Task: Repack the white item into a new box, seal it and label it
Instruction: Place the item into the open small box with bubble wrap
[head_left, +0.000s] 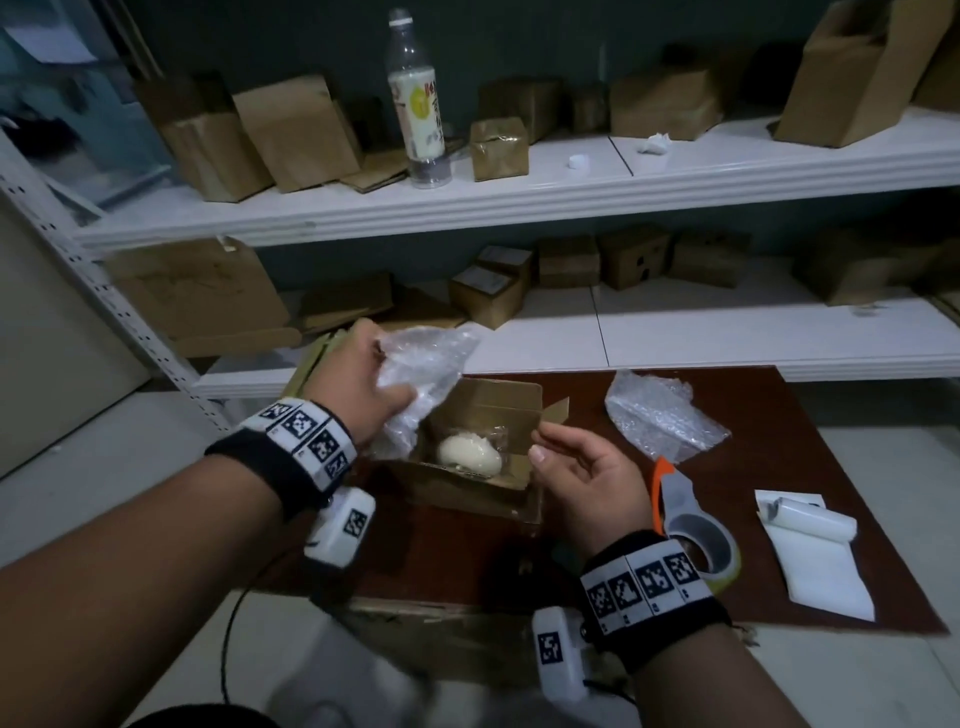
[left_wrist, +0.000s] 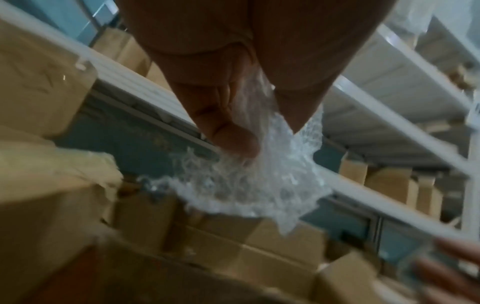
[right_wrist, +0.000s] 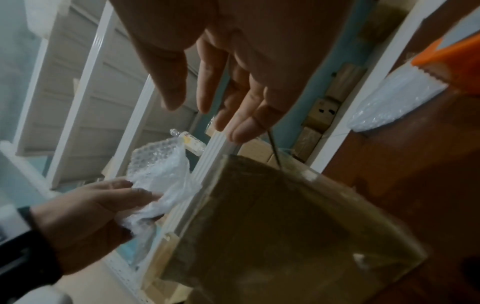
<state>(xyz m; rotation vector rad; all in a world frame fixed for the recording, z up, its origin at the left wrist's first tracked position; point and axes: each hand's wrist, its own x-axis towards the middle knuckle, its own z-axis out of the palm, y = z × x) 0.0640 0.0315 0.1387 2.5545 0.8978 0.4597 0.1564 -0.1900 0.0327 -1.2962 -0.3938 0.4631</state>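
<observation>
An open cardboard box (head_left: 511, 410) stands on the dark brown table (head_left: 779, 410). Inside it lies the white egg-shaped item (head_left: 469, 455). My left hand (head_left: 358, 387) grips a crumpled sheet of bubble wrap (head_left: 423, 364) above the box's left edge; the same wrap (left_wrist: 249, 181) shows between thumb and fingers in the left wrist view, and the wrap (right_wrist: 161, 176) appears again in the right wrist view. My right hand (head_left: 582, 467) hovers at the box's right flap with relaxed fingers (right_wrist: 207, 82), holding nothing.
A second sheet of bubble wrap (head_left: 660, 415), a tape dispenser with an orange blade guard (head_left: 691, 525) and white label sheets (head_left: 815, 551) lie on the table to the right. White shelves (head_left: 519, 208) behind hold several cardboard boxes and a plastic bottle (head_left: 418, 98).
</observation>
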